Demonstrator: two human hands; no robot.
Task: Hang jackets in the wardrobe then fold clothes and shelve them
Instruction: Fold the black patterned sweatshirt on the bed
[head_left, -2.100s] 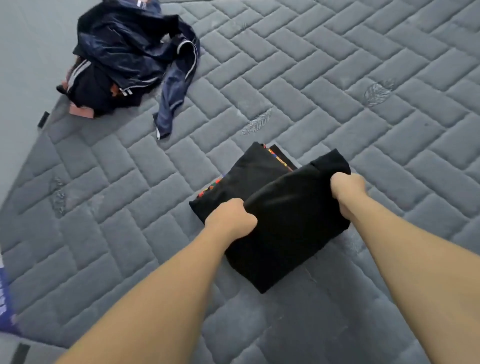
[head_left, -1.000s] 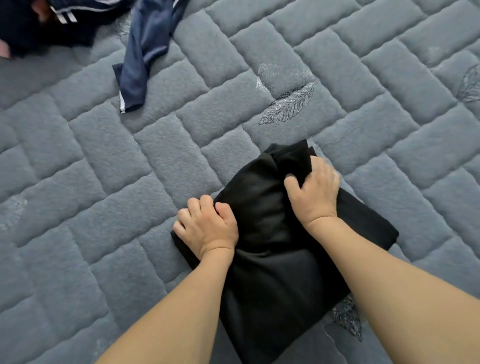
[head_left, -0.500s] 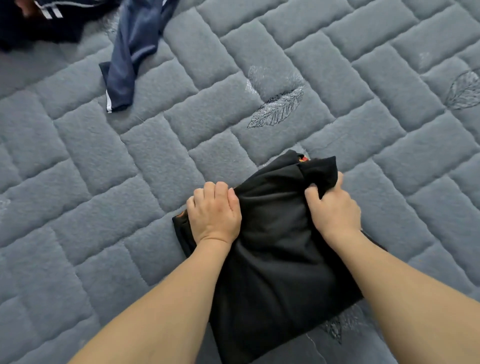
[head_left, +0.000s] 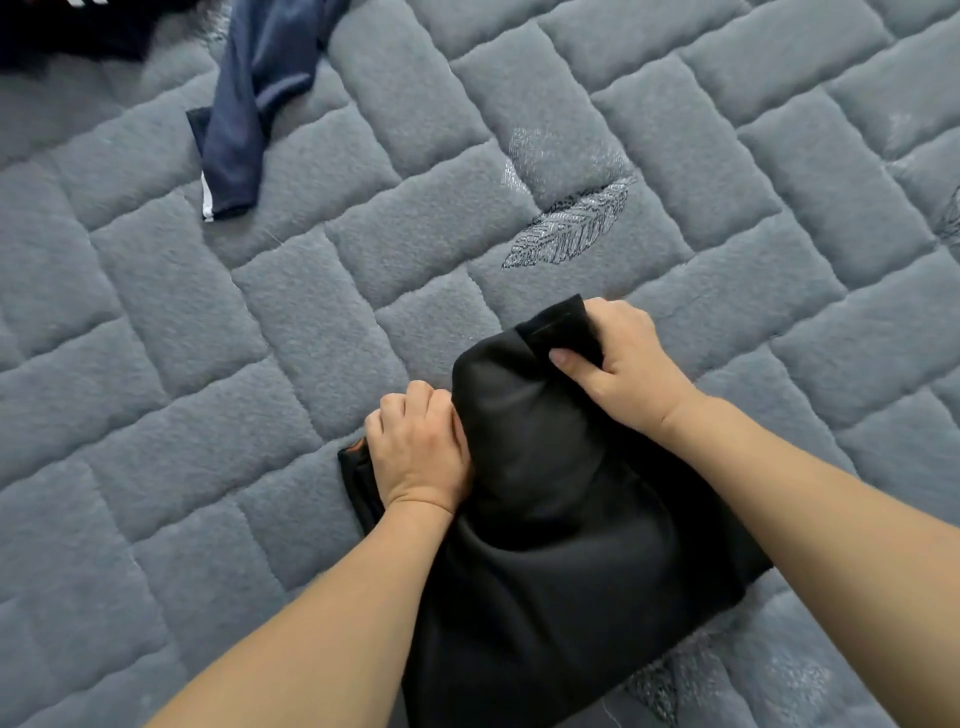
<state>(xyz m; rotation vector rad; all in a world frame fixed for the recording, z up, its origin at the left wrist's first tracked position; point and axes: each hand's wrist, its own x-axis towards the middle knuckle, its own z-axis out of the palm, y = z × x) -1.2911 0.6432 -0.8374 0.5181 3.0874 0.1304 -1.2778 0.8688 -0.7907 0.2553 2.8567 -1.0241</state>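
Observation:
A black folded garment lies on the grey quilted mattress, low and right of centre. My left hand grips its left edge with curled fingers, where a sliver of orange trim shows. My right hand pinches the far top corner of the cloth, thumb on top and fingers wrapped behind, lifting it slightly. Both forearms reach in from the bottom of the view.
A navy sleeve with a white stripe trails from a dark pile of clothes at the top left corner. Embroidered leaf motifs mark the mattress cover, which fills the whole view.
The garment has been folded over onto itself and is smaller than two seconds ago. My right hand has shifted from pressing the cloth to pinching its far corner; the camera has moved closer.

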